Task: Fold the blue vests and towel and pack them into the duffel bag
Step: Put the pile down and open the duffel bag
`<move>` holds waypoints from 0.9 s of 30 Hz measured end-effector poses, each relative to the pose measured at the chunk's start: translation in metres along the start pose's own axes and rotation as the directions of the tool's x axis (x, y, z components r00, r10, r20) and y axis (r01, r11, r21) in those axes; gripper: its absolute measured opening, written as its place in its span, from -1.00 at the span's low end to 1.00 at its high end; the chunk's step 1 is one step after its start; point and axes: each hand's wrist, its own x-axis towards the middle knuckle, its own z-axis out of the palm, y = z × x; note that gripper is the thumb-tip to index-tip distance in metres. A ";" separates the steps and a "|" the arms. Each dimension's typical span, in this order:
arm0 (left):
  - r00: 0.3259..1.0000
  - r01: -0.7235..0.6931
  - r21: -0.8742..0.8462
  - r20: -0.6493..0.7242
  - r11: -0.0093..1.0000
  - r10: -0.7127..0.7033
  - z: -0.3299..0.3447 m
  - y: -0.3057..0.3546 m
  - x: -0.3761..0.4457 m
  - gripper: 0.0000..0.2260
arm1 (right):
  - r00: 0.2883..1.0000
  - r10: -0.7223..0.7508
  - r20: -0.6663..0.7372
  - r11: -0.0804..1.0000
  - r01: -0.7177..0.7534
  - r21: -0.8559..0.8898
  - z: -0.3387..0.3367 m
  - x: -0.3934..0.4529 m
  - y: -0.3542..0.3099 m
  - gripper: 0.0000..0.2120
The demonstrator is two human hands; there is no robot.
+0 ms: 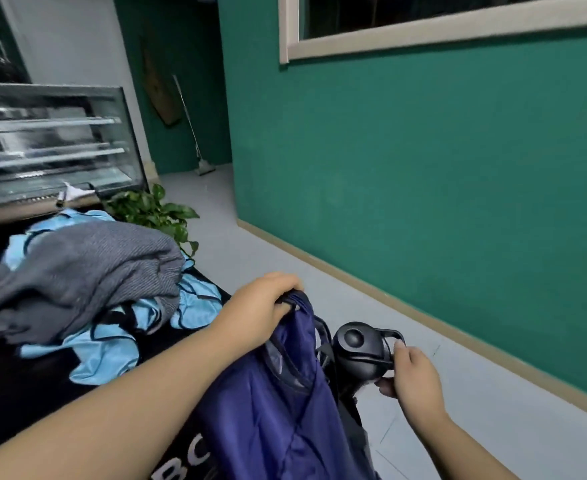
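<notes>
Head view, left hand (261, 308) gripping duffel bag (278, 403), right hand (411, 374) pinching bottle (361, 348)

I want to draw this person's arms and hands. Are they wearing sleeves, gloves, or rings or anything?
No sleeves show: both forearms are bare right to the picture's edge. The left hand and right hand have no gloves, and I see no rings, watch or bracelets. The fingernails look short and plain. So just draw two bare arms with bare hands.

Single head view, tilted, looking forward-down, close over hands; green wall (423, 168) ahead-right.
</notes>
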 end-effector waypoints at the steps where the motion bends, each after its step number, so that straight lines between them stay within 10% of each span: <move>1: 1.000 -0.019 0.001 -0.021 1.000 0.019 -0.016 0.009 -0.002 -0.76 | 1.000 -0.024 0.010 1.000 0.024 0.015 -0.003 -0.006 -0.013 -0.68; 11: 0.923 -0.100 -0.039 -0.377 0.994 0.078 -0.202 0.076 -0.055 -0.67 | 0.945 -0.319 0.076 0.931 0.297 0.214 -0.001 -0.091 -0.167 -0.66; 19: 0.714 0.033 0.195 -0.691 0.980 0.114 -0.343 0.087 -0.134 -0.66 | 0.830 -0.500 0.246 0.840 0.396 0.371 0.073 -0.175 -0.271 -0.69; 23: 0.487 0.150 0.194 -0.868 0.969 0.098 -0.398 0.070 -0.175 -0.59 | 0.762 -0.564 0.317 0.811 0.440 0.384 0.122 -0.212 -0.303 -0.66; 27: 0.483 0.342 0.337 -0.864 0.877 0.143 -0.431 0.030 -0.214 -0.61 | 0.690 -0.581 0.431 0.810 0.440 0.387 0.176 -0.241 -0.317 -0.64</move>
